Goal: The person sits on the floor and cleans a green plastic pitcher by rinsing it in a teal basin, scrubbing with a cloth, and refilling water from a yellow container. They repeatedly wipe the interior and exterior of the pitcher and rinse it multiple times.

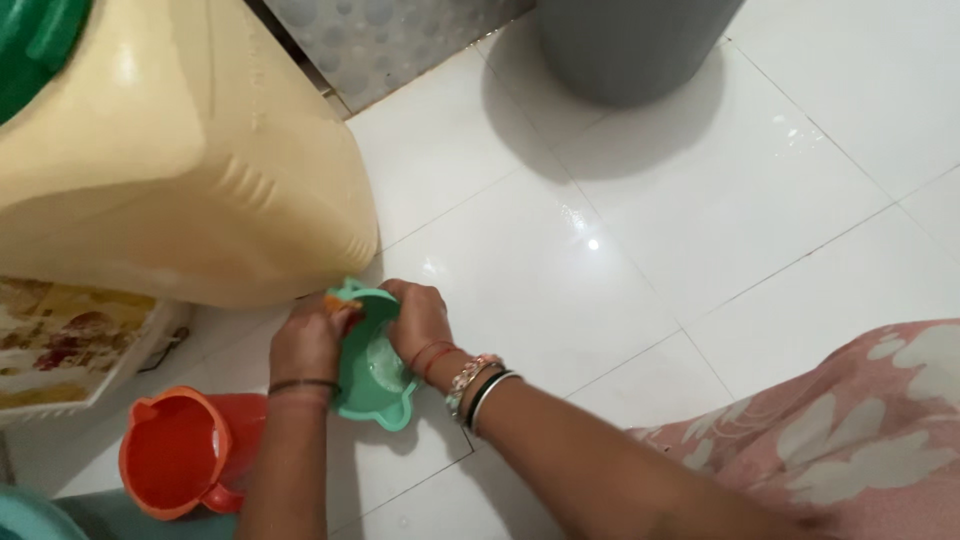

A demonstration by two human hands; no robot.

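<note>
Hands: left hand [308, 342], right hand [418, 318] grip green bowl [375, 385], hiding its rim; fingertips unseen.

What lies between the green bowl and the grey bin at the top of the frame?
In the head view, only bare white floor tiles separate the green bowl from the grey bin; the bin's shadow and a few glossy reflections fall on that stretch.

The green plastic bowl [372, 372] has small rim handles and a wet, pale-filmed interior. It is tilted on its side, opening facing the camera, just in front of the cream plastic water drum [190, 160].
</note>
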